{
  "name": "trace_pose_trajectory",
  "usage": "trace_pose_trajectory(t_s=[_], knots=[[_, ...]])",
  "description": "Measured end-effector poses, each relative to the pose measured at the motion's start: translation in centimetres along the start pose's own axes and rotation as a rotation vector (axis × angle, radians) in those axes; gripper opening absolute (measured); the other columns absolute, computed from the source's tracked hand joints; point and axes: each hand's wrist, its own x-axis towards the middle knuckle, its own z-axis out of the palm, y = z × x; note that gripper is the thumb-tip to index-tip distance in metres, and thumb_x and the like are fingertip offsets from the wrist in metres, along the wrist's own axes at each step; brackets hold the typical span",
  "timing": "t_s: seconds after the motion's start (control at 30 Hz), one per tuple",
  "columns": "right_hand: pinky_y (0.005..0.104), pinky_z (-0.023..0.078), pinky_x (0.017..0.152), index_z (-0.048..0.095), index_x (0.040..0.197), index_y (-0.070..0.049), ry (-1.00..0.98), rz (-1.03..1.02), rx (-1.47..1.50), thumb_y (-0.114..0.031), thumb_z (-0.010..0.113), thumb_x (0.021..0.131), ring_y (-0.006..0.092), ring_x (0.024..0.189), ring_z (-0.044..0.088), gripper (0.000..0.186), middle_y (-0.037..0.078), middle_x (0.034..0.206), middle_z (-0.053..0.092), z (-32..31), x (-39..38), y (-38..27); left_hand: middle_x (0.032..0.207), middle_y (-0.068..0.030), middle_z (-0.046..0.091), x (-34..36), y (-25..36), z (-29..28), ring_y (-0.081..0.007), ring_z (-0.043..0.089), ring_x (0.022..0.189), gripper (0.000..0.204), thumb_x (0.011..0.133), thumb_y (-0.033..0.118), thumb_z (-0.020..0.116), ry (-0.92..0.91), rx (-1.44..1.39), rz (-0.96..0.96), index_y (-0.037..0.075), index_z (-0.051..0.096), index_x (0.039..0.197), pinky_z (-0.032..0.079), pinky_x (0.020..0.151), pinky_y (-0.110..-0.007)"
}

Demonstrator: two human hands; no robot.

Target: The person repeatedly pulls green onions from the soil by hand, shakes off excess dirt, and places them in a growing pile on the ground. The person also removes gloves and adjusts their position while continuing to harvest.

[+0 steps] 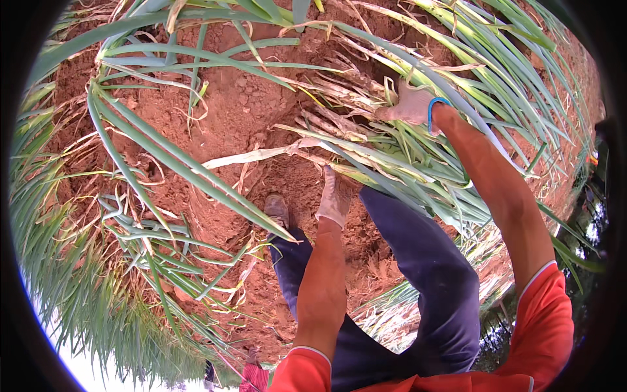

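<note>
My right hand point(410, 104), in a pale glove with a blue band at the wrist, grips a bunch of green onion plants point(424, 170) whose dry, pale bases point(336, 124) point left over the soil. My left hand point(333, 196), also gloved, is lower, at the underside of the bunch beside a long withered leaf point(248, 155); its fingertips are partly hidden, so what it holds is unclear. Below, my legs point(424, 281) in dark trousers stand bent, with one shoe point(276, 209) showing left of my left hand.
Loose green onion plants point(157, 170) lie across the red soil point(248, 104) on the left. A dense row of standing onion leaves point(72, 281) curves along the left edge. Part of another person in red checked cloth point(255, 377) shows at the bottom, behind me. Dark foliage is at the right rim.
</note>
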Motion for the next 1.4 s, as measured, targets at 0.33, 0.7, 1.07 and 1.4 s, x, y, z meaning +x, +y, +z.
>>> trace_pose_trajectory(t_s=[0.33, 0.7, 1.07, 1.4], knots=[[0.0326, 0.051, 0.100, 0.059, 0.139, 0.007, -0.319, -0.411, 0.900, -0.031, 0.090, 0.080, 0.0157, 0.112, 0.062, 0.077, 0.012, 0.127, 0.070, 7.9, 6.8, 5.3, 0.128, -0.0103, 0.060, 7.7, -1.5, 8.3, -0.0302, 0.061, 0.112, 0.076, 0.094, 0.060, 0.071, -0.235, -0.023, 0.158, 0.013, 0.048, 0.148, 0.054, 0.100, -0.047], [0.0417, 0.051, 0.072, 0.073, 0.088, 0.010, -0.073, -0.191, 0.355, -0.037, 0.083, 0.064, 0.0253, 0.072, 0.060, 0.054, 0.017, 0.078, 0.069, 7.8, 6.4, 2.2, 0.144, -0.0147, 0.059, 10.3, -1.5, 10.6, -0.0336, 0.060, 0.128, 0.066, 0.104, 0.059, 0.048, -0.082, 0.003, 0.093, 0.012, 0.051, 0.151, 0.053, 0.107, -0.053], [0.0478, 0.056, 0.074, 0.074, 0.093, 0.005, 0.115, -0.163, 0.232, -0.045, 0.074, 0.069, 0.0419, 0.081, 0.073, 0.056, 0.030, 0.087, 0.071, 12.9, 1.4, -3.4, 0.135, -0.0137, 0.062, 7.7, 1.3, 6.0, -0.0327, 0.063, 0.119, 0.076, 0.100, 0.068, 0.050, -0.122, 0.144, 0.177, 0.008, 0.053, 0.147, 0.057, 0.102, -0.048], [0.0496, 0.055, 0.075, 0.073, 0.090, 0.002, 0.139, -0.269, 0.158, -0.036, 0.072, 0.072, 0.0492, 0.084, 0.067, 0.043, 0.032, 0.090, 0.068, 19.0, -10.8, -10.3, 0.143, -0.0209, 0.059, -6.9, 5.0, -0.7, -0.0374, 0.063, 0.123, 0.085, 0.097, 0.069, 0.053, -0.273, -0.006, -0.062, 0.005, 0.047, 0.152, 0.057, 0.102, -0.054]])
